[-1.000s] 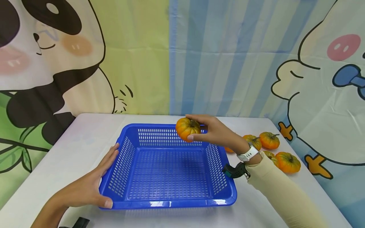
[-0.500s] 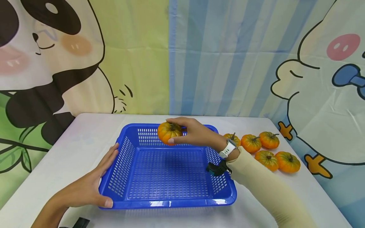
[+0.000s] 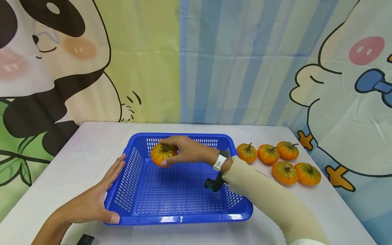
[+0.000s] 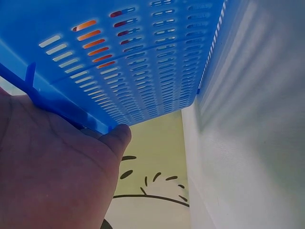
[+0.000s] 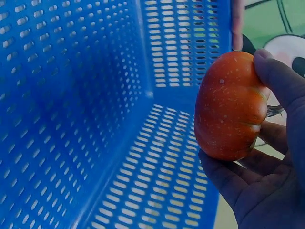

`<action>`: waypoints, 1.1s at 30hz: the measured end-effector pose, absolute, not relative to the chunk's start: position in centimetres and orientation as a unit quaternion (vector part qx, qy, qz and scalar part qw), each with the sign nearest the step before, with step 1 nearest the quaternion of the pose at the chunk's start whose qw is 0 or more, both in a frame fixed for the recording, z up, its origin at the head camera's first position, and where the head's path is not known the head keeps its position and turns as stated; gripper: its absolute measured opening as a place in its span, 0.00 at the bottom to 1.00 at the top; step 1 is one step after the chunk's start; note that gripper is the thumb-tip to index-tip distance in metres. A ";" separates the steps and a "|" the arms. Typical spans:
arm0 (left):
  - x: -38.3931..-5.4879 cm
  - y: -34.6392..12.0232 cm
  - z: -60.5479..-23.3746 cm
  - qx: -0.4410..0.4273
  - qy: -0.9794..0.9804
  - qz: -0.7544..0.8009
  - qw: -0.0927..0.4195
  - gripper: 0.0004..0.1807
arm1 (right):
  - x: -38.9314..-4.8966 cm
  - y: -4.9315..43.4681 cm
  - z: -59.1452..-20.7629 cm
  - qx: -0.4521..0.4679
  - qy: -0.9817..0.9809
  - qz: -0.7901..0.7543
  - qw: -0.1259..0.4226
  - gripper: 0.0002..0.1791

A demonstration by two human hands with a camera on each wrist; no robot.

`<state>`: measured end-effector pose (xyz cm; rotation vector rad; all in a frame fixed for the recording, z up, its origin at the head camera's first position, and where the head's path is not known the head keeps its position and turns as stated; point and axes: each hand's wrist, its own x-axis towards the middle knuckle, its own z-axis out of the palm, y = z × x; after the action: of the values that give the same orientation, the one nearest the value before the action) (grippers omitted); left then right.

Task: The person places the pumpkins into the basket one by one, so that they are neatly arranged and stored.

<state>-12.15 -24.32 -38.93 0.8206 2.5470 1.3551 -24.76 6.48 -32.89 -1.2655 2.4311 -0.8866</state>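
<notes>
My right hand [image 3: 190, 149] grips a small orange-green pumpkin [image 3: 160, 155] by its sides, thumb nearest me, over the back left of a blue perforated basket [image 3: 180, 218]. In the right wrist view the pumpkin [image 5: 228, 107] is tilted on its side between thumb and fingers, its stem toward the palm. Below it the basket floor shows bare. My left hand [image 3: 88, 202] rests against the basket's left side, fingers straight along the rim and thumb at the front left corner. The left wrist view shows the palm [image 4: 57, 167] against the outer wall, with orange showing through the slots.
Several small pumpkins [image 3: 284, 173] lie on the white table [image 3: 101, 143] right of the basket, beyond the right forearm. A patterned curtain [image 3: 147, 61] hangs behind the table. A black object [image 3: 85, 239] shows at the lower left edge, below the left wrist.
My right hand has carried the pumpkin left and down, from above the basket's back rim to over its back left part. The left hand and basket have stayed in place.
</notes>
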 end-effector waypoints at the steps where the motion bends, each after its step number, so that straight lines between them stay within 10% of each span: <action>1: -12.1 -24.3 -38.9 0.273 0.847 0.450 0.072 0.72 | -24.7 6.2 -32.9 -0.437 0.836 -0.303 0.134 0.40; 33: -12.3 -24.4 -39.0 0.291 0.840 0.452 0.076 0.69 | -25.8 0.2 -35.6 -0.465 0.848 -0.190 0.167 0.37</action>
<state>-12.29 -24.39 -38.97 0.8735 2.5172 1.3559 -25.82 0.18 -35.56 -1.3224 2.4142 -0.5403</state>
